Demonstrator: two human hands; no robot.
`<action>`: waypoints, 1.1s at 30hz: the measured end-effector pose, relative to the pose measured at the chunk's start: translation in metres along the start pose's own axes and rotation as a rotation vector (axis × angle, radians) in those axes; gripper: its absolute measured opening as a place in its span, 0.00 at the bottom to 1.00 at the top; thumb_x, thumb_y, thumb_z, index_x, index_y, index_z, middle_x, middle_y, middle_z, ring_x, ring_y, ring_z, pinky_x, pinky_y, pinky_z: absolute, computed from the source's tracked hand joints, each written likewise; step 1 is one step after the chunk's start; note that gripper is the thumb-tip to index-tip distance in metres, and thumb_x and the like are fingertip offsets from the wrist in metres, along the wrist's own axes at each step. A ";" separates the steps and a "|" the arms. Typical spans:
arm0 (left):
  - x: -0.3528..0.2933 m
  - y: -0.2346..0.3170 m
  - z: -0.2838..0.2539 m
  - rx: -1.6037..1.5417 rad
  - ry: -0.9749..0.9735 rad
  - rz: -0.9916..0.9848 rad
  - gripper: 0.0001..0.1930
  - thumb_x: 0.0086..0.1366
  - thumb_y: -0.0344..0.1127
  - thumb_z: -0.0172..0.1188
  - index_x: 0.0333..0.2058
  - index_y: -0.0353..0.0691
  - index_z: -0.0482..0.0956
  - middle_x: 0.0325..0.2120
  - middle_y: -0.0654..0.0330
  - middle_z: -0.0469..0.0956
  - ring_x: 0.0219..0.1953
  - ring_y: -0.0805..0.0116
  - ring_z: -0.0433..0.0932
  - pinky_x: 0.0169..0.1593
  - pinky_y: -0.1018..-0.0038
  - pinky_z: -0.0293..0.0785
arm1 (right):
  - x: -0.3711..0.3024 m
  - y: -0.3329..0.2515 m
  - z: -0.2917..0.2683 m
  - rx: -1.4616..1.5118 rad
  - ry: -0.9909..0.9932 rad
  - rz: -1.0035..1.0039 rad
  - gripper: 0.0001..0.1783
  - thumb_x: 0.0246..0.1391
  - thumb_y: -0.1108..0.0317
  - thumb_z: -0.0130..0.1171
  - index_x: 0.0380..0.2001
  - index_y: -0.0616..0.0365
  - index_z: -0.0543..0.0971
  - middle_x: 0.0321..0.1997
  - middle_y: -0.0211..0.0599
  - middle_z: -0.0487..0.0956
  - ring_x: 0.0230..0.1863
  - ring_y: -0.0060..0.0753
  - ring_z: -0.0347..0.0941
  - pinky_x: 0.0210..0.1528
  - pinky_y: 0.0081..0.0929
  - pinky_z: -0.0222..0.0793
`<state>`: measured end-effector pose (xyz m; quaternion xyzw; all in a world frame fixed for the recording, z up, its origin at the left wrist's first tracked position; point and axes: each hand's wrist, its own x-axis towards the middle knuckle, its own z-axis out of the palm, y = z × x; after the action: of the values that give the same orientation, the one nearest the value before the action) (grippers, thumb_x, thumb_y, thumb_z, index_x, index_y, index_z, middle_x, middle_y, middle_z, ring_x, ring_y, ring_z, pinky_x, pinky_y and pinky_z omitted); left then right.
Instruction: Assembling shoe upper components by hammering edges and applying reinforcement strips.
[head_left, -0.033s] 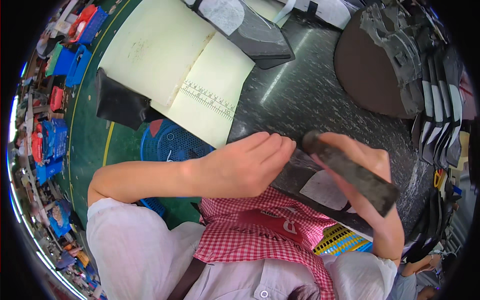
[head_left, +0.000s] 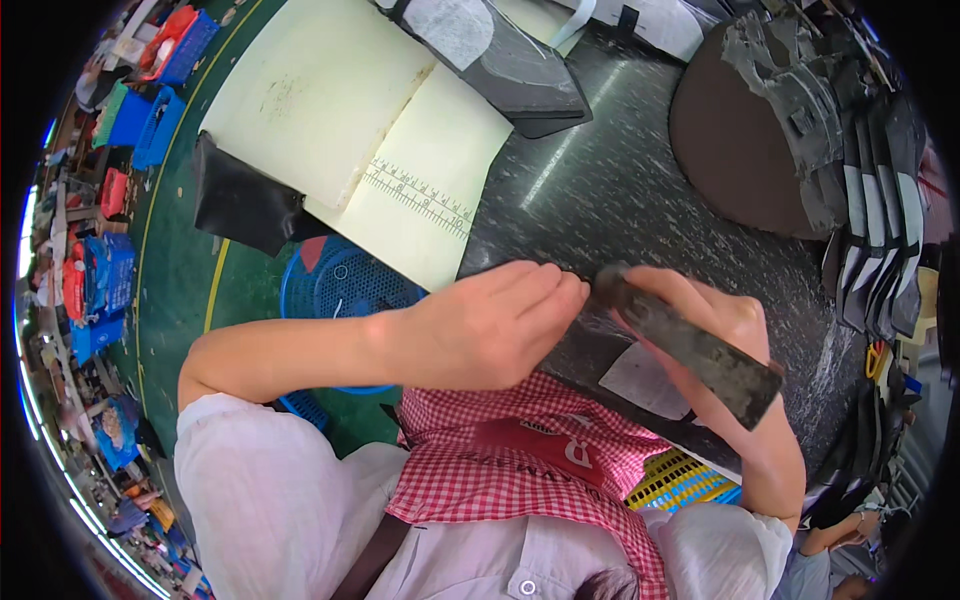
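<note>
My right hand [head_left: 725, 315] is closed round a hammer [head_left: 705, 360] with a dark, worn metal head. Its round end points at my left fingertips, and its broad flat end slants down toward my right forearm; the handle is hidden. My left hand [head_left: 490, 330] is closed, fingers bent down and pinched at the edge of a black sheet piece [head_left: 590, 355] with a pale grey patch. That piece lies along the near edge of the dark speckled table [head_left: 560, 215]. What is right under the left fingertips cannot be seen.
A pale board [head_left: 310, 110] with ruler marks lies at the left. More layered black pieces [head_left: 500, 75] are at the far side. A brown round pad [head_left: 735, 150] carries dark scraps; stacked black-and-white pieces [head_left: 880, 215] stand right. A blue basket [head_left: 345, 280] sits below the table's left edge.
The hammer and my right hand have shifted slightly left, the hammer's round end coming closer to my left fingertips. My left hand stays nearly in place.
</note>
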<state>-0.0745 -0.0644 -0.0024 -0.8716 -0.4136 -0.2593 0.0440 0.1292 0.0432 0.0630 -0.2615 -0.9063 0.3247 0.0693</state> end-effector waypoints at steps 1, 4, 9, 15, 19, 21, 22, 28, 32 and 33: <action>-0.002 0.000 0.000 0.006 -0.001 0.002 0.19 0.44 0.30 0.59 0.37 0.26 0.80 0.39 0.52 0.77 0.38 0.58 0.78 0.43 0.68 0.79 | 0.001 -0.001 0.002 -0.014 0.001 -0.014 0.14 0.49 0.72 0.65 0.40 0.61 0.78 0.32 0.45 0.81 0.31 0.45 0.81 0.33 0.30 0.74; -0.013 -0.008 0.003 -0.045 0.062 0.057 0.18 0.44 0.30 0.59 0.36 0.27 0.81 0.37 0.50 0.78 0.38 0.57 0.79 0.41 0.69 0.80 | 0.007 0.002 0.005 -0.074 0.094 -0.116 0.16 0.48 0.68 0.62 0.42 0.59 0.76 0.29 0.43 0.79 0.29 0.46 0.79 0.30 0.34 0.72; -0.021 -0.009 0.007 -0.075 0.012 0.034 0.15 0.43 0.28 0.60 0.34 0.29 0.80 0.35 0.50 0.79 0.37 0.56 0.81 0.38 0.69 0.81 | -0.007 0.012 0.014 0.015 0.125 -0.167 0.14 0.47 0.66 0.60 0.39 0.57 0.74 0.25 0.40 0.76 0.25 0.46 0.77 0.24 0.38 0.69; 0.016 -0.030 -0.026 -0.173 0.040 -0.071 0.10 0.53 0.23 0.61 0.36 0.32 0.80 0.34 0.50 0.80 0.37 0.53 0.82 0.41 0.62 0.79 | -0.090 0.028 -0.022 -0.165 0.279 -0.172 0.19 0.39 0.63 0.67 0.36 0.56 0.74 0.39 0.38 0.79 0.23 0.42 0.76 0.25 0.35 0.72; 0.021 -0.113 -0.040 0.174 0.041 -0.306 0.24 0.50 0.20 0.57 0.49 0.34 0.75 0.48 0.50 0.77 0.53 0.49 0.74 0.57 0.54 0.68 | -0.131 0.023 0.000 -0.447 0.116 -0.018 0.21 0.43 0.64 0.60 0.43 0.58 0.74 0.49 0.38 0.78 0.24 0.33 0.77 0.26 0.32 0.73; 0.013 -0.152 -0.033 0.544 -0.158 -0.274 0.27 0.49 0.18 0.55 0.52 0.35 0.73 0.52 0.51 0.74 0.59 0.51 0.70 0.66 0.51 0.56 | -0.145 0.026 -0.008 -0.467 0.537 -0.234 0.20 0.40 0.67 0.58 0.41 0.58 0.78 0.42 0.36 0.79 0.20 0.27 0.73 0.22 0.26 0.68; 0.010 -0.166 -0.031 0.518 -0.121 -0.265 0.27 0.49 0.18 0.55 0.52 0.35 0.73 0.52 0.51 0.74 0.59 0.51 0.70 0.66 0.51 0.56 | -0.151 0.031 -0.021 -0.610 0.596 -0.209 0.18 0.39 0.67 0.58 0.38 0.58 0.79 0.39 0.35 0.80 0.21 0.25 0.73 0.22 0.26 0.67; 0.051 -0.105 -0.092 0.667 0.144 -0.175 0.27 0.57 0.20 0.46 0.57 0.34 0.70 0.55 0.52 0.74 0.58 0.54 0.72 0.66 0.53 0.55 | -0.125 0.120 -0.158 -1.110 1.029 0.144 0.20 0.44 0.58 0.66 0.40 0.53 0.76 0.48 0.33 0.76 0.32 0.34 0.78 0.28 0.32 0.72; 0.092 0.018 -0.083 0.561 0.026 -0.168 0.31 0.50 0.27 0.52 0.57 0.31 0.70 0.59 0.49 0.70 0.67 0.46 0.61 0.68 0.44 0.44 | -0.093 0.186 -0.185 -0.750 0.963 0.253 0.25 0.48 0.46 0.65 0.41 0.54 0.77 0.48 0.36 0.77 0.37 0.46 0.79 0.36 0.40 0.75; 0.096 0.042 -0.067 0.451 -0.155 -0.146 0.31 0.49 0.32 0.56 0.57 0.34 0.72 0.59 0.47 0.69 0.67 0.41 0.59 0.68 0.41 0.44 | -0.089 0.194 -0.186 -0.673 0.936 0.354 0.26 0.48 0.45 0.64 0.42 0.52 0.77 0.50 0.36 0.78 0.38 0.47 0.79 0.37 0.42 0.75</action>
<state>-0.0209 -0.0444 0.1076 -0.8249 -0.5250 -0.0952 0.1868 0.3431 0.2264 0.0913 -0.5313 -0.7751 -0.1229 0.3190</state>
